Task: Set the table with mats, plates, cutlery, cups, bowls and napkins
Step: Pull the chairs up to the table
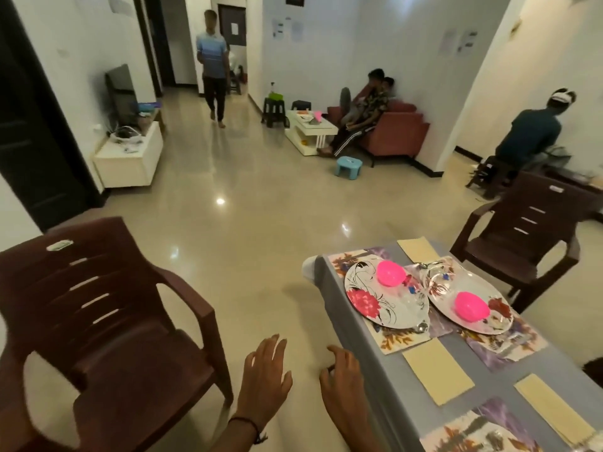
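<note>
single head-worn view looks forward and down, table (365, 353) close at right, room stretching far beyond.

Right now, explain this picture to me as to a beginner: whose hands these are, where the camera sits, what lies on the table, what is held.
No machine here: a person wears a camera on the head, looking forward and down. The left hand and right hand are theirs, both empty, fingers relaxed, near the table edge. On the grey table lie floral mats, cream napkins and two flowered plates, each carrying a pink bowl. A brown chair stands left.
</note>
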Motion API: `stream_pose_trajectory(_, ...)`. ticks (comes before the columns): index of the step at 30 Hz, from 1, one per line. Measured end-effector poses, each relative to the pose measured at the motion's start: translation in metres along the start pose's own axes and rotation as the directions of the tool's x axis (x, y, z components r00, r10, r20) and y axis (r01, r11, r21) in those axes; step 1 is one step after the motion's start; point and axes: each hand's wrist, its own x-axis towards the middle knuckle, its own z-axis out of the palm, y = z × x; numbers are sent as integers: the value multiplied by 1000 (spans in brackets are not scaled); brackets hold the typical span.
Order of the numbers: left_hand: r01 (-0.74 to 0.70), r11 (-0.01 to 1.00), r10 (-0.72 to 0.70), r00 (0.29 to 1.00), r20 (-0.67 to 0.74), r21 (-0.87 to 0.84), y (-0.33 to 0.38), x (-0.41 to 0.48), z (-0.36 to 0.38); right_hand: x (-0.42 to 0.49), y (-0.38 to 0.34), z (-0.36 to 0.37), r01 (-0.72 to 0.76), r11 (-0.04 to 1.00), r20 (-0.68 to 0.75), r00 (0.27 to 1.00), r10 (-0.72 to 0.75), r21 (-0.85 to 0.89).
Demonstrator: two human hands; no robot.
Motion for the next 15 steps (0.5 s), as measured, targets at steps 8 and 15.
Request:
stream_pose_trajectory(8, -105, 994, 105, 994, 43, -9, -34, 119, 26, 109, -3, 39, -82, 996, -87, 993, 84, 28)
stream_pose_trajectory(15, -136, 989, 141, 985, 103, -56, -49, 262, 43, 241, 8, 60, -38, 999, -227, 973, 32, -24)
